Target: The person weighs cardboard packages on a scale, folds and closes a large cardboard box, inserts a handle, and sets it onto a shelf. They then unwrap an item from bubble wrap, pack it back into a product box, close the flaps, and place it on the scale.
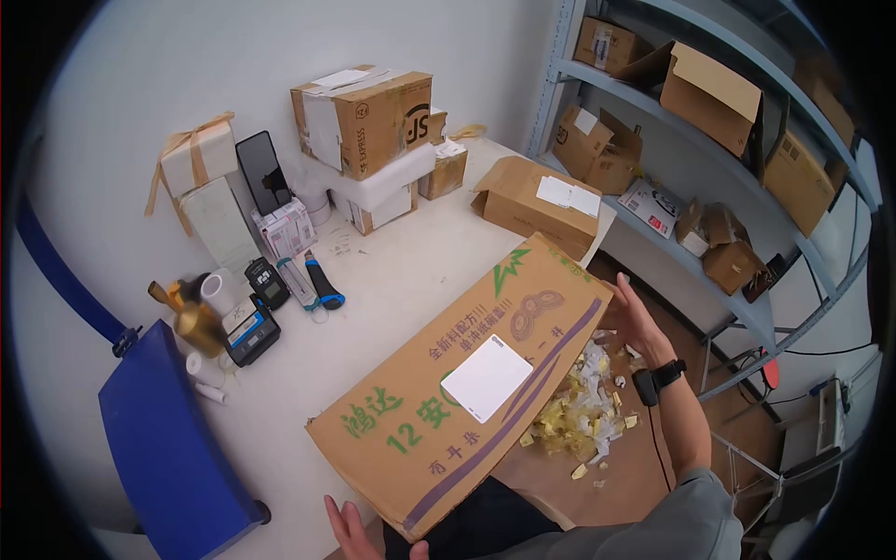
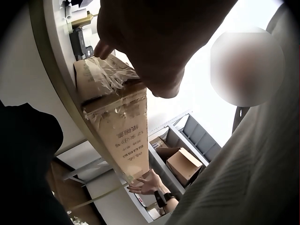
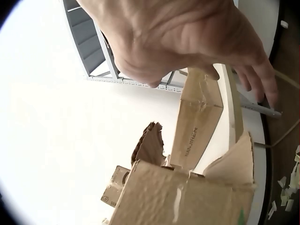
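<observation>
Carton (image 1: pixel 425 381), long cardboard slab, crinkled tape (image 2: pixel 111 77) at end; left grip (image 1: pixel 353 537), right grip (image 1: pixel 637 319) both wide

Before you, the large carton (image 1: pixel 425 392) lies at the edge of the worktop (image 1: pixel 411 252), between your left hand (image 1: pixel 350 534) and right hand (image 1: pixel 635 313). A smaller box (image 1: pixel 523 201) sits behind it. The utility knife (image 1: pixel 324 283) and printer (image 1: pixel 250 334) lie left, the phone (image 1: pixel 263 173) behind them. Rightward stands the shelf rack (image 1: pixel 554 70); scraps (image 1: pixel 583 401) lie on the floor (image 1: pixel 569 481).
</observation>
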`<move>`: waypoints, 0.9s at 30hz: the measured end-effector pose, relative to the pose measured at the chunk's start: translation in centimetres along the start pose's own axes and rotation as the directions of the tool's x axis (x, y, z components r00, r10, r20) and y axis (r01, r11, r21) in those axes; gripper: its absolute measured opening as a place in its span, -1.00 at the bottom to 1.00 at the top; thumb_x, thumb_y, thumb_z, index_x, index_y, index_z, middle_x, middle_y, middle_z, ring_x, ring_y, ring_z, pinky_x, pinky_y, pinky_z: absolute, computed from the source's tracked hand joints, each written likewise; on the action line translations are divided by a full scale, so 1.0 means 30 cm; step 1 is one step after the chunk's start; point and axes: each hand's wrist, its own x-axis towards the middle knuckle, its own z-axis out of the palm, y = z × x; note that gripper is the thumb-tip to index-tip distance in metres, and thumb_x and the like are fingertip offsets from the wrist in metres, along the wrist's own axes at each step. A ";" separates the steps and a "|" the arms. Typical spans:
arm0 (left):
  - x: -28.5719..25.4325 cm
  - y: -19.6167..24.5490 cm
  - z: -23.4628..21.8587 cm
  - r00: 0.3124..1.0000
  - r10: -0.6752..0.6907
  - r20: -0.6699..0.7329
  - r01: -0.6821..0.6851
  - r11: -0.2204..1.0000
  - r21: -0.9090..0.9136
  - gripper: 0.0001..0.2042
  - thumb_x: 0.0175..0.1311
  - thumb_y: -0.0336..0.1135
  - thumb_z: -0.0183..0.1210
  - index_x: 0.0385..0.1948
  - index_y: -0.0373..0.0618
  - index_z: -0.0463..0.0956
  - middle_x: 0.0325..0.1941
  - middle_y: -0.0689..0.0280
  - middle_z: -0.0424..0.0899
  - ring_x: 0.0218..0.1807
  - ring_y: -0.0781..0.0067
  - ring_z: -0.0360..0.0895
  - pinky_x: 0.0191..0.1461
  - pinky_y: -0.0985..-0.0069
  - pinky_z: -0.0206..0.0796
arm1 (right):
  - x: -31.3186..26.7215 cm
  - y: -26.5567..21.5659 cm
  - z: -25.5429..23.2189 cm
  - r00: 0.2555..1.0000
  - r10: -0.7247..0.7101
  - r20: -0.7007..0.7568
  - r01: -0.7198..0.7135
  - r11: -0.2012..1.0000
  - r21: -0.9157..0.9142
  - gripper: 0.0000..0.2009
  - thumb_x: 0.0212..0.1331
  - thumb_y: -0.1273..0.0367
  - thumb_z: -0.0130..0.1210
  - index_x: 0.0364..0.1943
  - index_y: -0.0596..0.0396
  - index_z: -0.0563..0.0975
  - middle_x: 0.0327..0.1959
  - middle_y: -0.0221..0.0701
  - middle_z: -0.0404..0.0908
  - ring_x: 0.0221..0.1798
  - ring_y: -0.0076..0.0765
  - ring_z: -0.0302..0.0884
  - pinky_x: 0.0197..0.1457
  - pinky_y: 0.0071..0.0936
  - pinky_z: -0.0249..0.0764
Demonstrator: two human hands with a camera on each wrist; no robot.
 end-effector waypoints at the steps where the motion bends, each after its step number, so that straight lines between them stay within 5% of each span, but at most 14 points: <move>1: 0.009 -0.003 -0.010 0.996 -0.064 -0.066 0.064 0.998 -0.007 -0.35 0.51 -0.08 0.25 0.49 -0.29 0.31 0.54 -0.15 0.38 0.33 -0.10 0.54 0.36 0.20 0.41 | -0.012 0.019 0.007 0.996 0.024 0.084 -0.025 1.000 0.003 0.06 0.25 -0.53 -0.16 0.66 -0.14 0.09 0.45 0.17 0.32 0.41 0.35 0.42 0.41 0.36 0.37; 2: -0.001 -0.028 -0.012 0.997 -0.064 -0.049 0.064 0.998 -0.008 -0.35 0.51 -0.08 0.25 0.49 -0.29 0.31 0.54 -0.15 0.38 0.33 -0.10 0.54 0.36 0.20 0.41 | -0.025 0.043 0.015 0.985 0.048 0.165 -0.051 0.999 0.012 0.01 0.29 -0.49 -0.12 0.64 -0.15 0.13 0.43 0.11 0.35 0.37 0.30 0.48 0.35 0.32 0.46; 4: -0.027 -0.105 0.011 0.909 -0.323 0.265 0.402 0.848 -0.346 -0.32 0.57 -0.05 0.15 0.55 -0.29 0.18 0.55 -0.14 0.34 0.41 -0.04 0.46 0.44 0.17 0.30 | -0.024 0.070 0.079 0.989 -0.008 0.150 0.002 0.999 0.039 -0.08 0.33 -0.42 -0.07 0.58 -0.11 0.21 0.37 0.03 0.40 0.29 0.21 0.54 0.28 0.25 0.53; 5: -0.024 -0.116 0.025 0.884 -0.353 0.307 0.445 0.836 -0.320 -0.33 0.58 -0.08 0.15 0.54 -0.31 0.18 0.48 -0.12 0.39 0.39 0.01 0.48 0.42 0.20 0.32 | -0.017 0.075 0.108 0.986 -0.078 0.146 0.070 0.996 0.057 -0.16 0.37 -0.35 -0.01 0.51 -0.07 0.29 0.31 -0.04 0.46 0.21 0.12 0.60 0.22 0.18 0.60; 9: 0.006 -0.098 0.060 0.876 -0.397 0.274 0.464 0.848 -0.257 -0.34 0.58 -0.14 0.15 0.55 -0.32 0.16 0.45 -0.09 0.43 0.37 0.04 0.50 0.40 0.21 0.34 | -0.008 0.068 0.187 0.995 -0.088 -0.037 0.094 0.970 0.224 -0.40 0.41 -0.16 0.05 0.27 -0.02 0.43 0.15 -0.26 0.56 0.08 -0.11 0.64 0.14 0.01 0.62; 15: -0.097 -0.140 0.032 0.835 -0.545 0.078 0.527 0.749 -0.402 -0.33 0.56 -0.23 0.17 0.57 -0.35 0.12 0.49 -0.11 0.39 0.35 0.07 0.51 0.42 0.26 0.33 | -0.189 0.075 0.211 0.960 -0.267 -0.084 0.276 0.856 0.438 -0.37 0.48 -0.07 -0.02 0.40 0.11 0.38 0.32 -0.30 0.55 0.34 -0.25 0.54 0.34 -0.16 0.53; 16: -0.100 -0.125 -0.001 0.839 -0.519 0.164 0.534 0.723 -0.439 -0.31 0.56 -0.21 0.18 0.58 -0.35 0.10 0.53 -0.12 0.36 0.40 0.07 0.47 0.46 0.26 0.28 | -0.227 0.095 0.173 0.941 -0.333 -0.060 0.327 0.850 0.413 -0.36 0.51 -0.07 -0.06 0.43 0.13 0.36 0.35 -0.29 0.53 0.36 -0.24 0.52 0.37 -0.19 0.49; 17: -0.100 -0.115 -0.038 0.845 -0.474 0.250 0.533 0.696 -0.481 -0.29 0.56 -0.19 0.18 0.58 -0.35 0.08 0.56 -0.12 0.33 0.46 0.06 0.42 0.50 0.26 0.24 | -0.269 0.109 0.120 0.945 -0.326 -0.014 0.292 0.827 0.479 -0.33 0.54 -0.08 -0.12 0.51 0.10 0.30 0.45 -0.29 0.46 0.48 -0.19 0.42 0.52 -0.17 0.37; 18: -0.090 -0.102 -0.080 0.818 -0.543 0.188 0.563 0.691 -0.453 -0.29 0.56 -0.19 0.18 0.58 -0.35 0.08 0.56 -0.12 0.33 0.46 0.06 0.42 0.50 0.26 0.24 | -0.335 0.021 0.219 0.971 -0.094 -0.219 0.217 0.728 0.650 -0.32 0.55 -0.08 -0.16 0.55 0.07 0.24 0.56 -0.27 0.32 0.58 -0.17 0.28 0.59 -0.13 0.26; 19: -0.087 -0.085 -0.131 0.859 -0.475 0.193 0.501 0.701 -0.508 -0.27 0.54 -0.17 0.20 0.59 -0.36 0.07 0.59 -0.12 0.30 0.51 0.07 0.36 0.54 0.24 0.18 | -0.363 0.016 0.199 0.975 -0.054 -0.214 0.197 0.654 0.730 -0.33 0.57 -0.09 -0.19 0.56 0.06 0.23 0.60 -0.25 0.25 0.61 -0.17 0.22 0.61 -0.13 0.21; 20: -0.088 -0.075 -0.172 0.899 -0.384 0.211 0.433 0.704 -0.563 -0.24 0.53 -0.14 0.21 0.59 -0.36 0.07 0.61 -0.11 0.28 0.57 0.08 0.29 0.57 0.22 0.13 | -0.394 0.037 0.180 0.956 -0.156 -0.249 0.278 0.756 0.592 -0.33 0.59 -0.10 -0.23 0.55 0.07 0.23 0.59 -0.26 0.26 0.61 -0.19 0.22 0.62 -0.14 0.20; 23: -0.141 -0.086 -0.266 0.856 -0.505 0.109 0.447 0.617 -0.648 -0.21 0.52 0.03 0.17 0.57 -0.37 0.12 0.59 -0.06 0.31 0.62 0.08 0.22 0.62 0.18 0.03 | -0.439 0.052 0.175 0.956 -0.116 -0.268 0.261 0.752 0.605 -0.33 0.60 -0.10 -0.22 0.55 0.07 0.24 0.56 -0.27 0.30 0.57 -0.20 0.27 0.59 -0.16 0.24; 25: -0.178 -0.164 -0.324 0.799 -0.587 -0.135 0.308 0.592 -0.745 -0.26 0.44 0.01 0.19 0.50 -0.34 0.25 0.45 -0.03 0.47 0.43 0.05 0.43 0.43 0.21 0.27 | -0.455 0.030 0.244 0.925 -0.339 0.173 0.208 0.831 0.517 -0.34 0.60 -0.08 -0.16 0.54 0.08 0.26 0.51 -0.30 0.37 0.54 -0.20 0.32 0.57 -0.17 0.26; 27: -0.266 -0.266 -0.377 0.738 -0.624 -0.256 0.203 0.568 -0.797 -0.30 0.36 -0.04 0.23 0.44 -0.32 0.34 0.33 -0.03 0.58 0.25 0.04 0.60 0.24 0.25 0.49 | -0.446 -0.016 0.463 0.861 -0.398 0.317 0.171 0.813 0.557 -0.33 0.58 -0.07 -0.10 0.54 0.12 0.26 0.49 -0.32 0.41 0.53 -0.27 0.34 0.57 -0.21 0.25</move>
